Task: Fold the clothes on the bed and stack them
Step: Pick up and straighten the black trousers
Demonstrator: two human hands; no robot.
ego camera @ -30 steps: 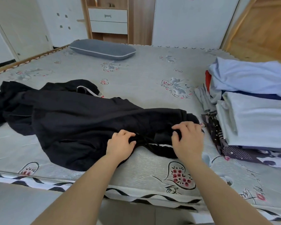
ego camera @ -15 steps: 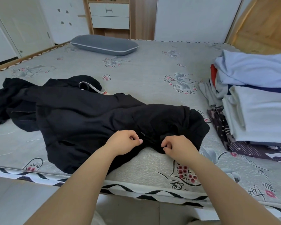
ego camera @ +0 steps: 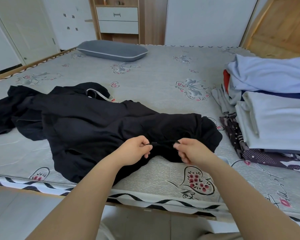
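A black garment (ego camera: 97,125) lies crumpled across the near left of the bed (ego camera: 163,80), with a white-edged band showing at its far side. My left hand (ego camera: 135,151) and my right hand (ego camera: 192,151) are at the garment's near right end, a little above the mattress. Each pinches an end of a thin black drawstring (ego camera: 163,142) stretched between them. A stack of folded clothes (ego camera: 274,118), white and pale blue on top, sits at the right edge of the bed over a dark patterned cloth.
A grey pillow (ego camera: 111,50) lies at the far side of the bed. A wooden cabinet with white drawers (ego camera: 117,19) stands behind it, a white door (ego camera: 24,26) to the left. Pale floor (ego camera: 24,213) runs along the bed's near edge.
Both hands left the flat fabric, curled into pinches and lifted slightly, drawing the black drawstring taut between them. The garment's right end bunched up.
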